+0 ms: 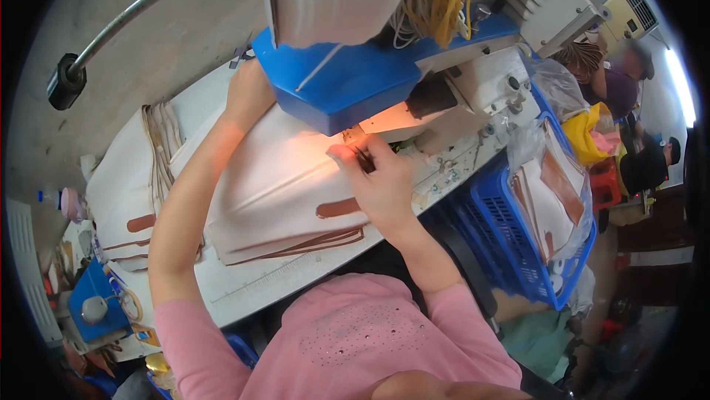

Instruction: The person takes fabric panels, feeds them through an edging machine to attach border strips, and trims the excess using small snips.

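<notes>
Under the blue head of a sewing machine (340, 82) lies a stack of pale panels with brown edges (274, 178), lit by an orange glow. My right hand (384, 189) is closed just in front of the needle area, with a small dark tool (364, 160) between thumb and fingers; its exact kind is hard to make out. A brown oval patch (337, 208) shows on the top panel beside my right wrist. Behind the machine head, my left hand (251, 89) reaches over the panels' far side, its fingers mostly hidden.
More pale panels (122, 178) are piled on the left of the white table (259, 289). Blue crates (510, 241) with similar pieces and plastic bags stand at the right. A metal lamp arm (148, 1) curves overhead. Another person (621, 78) sits at the far right.
</notes>
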Tool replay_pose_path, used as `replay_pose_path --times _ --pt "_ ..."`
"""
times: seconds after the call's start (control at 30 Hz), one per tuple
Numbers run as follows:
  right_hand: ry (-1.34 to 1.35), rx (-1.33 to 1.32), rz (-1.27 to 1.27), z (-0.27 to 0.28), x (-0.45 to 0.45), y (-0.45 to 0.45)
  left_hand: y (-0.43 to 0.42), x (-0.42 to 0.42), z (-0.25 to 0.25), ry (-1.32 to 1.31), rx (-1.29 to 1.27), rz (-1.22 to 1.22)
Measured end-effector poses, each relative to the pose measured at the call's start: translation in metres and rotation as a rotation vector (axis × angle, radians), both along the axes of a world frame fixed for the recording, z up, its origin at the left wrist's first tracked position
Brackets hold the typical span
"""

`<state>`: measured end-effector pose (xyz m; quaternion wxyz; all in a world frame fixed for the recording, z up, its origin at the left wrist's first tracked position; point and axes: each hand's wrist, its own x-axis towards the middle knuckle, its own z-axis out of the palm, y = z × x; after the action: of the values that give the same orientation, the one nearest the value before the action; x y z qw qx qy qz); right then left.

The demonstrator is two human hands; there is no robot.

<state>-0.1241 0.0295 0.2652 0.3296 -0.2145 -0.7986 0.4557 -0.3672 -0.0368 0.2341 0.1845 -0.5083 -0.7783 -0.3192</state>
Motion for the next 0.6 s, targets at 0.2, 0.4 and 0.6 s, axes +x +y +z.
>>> replay_pose_path --times 0.2,0.4,0.6 --pt "-0.019 0.222 -0.088 -0.005 -0.016 0.001 -0.002 0.028 0.025 -0.22 0.08 0.032" --pt "0.038 0.199 -0.094 -0.009 -0.016 0.002 -0.055 0.124 0.058 -0.164 -0.171 -0.136" --pt "0.015 -0.094 -0.034 -0.003 -0.008 -0.001 -0.058 0.15 0.059 0.057 -0.215 -0.146"
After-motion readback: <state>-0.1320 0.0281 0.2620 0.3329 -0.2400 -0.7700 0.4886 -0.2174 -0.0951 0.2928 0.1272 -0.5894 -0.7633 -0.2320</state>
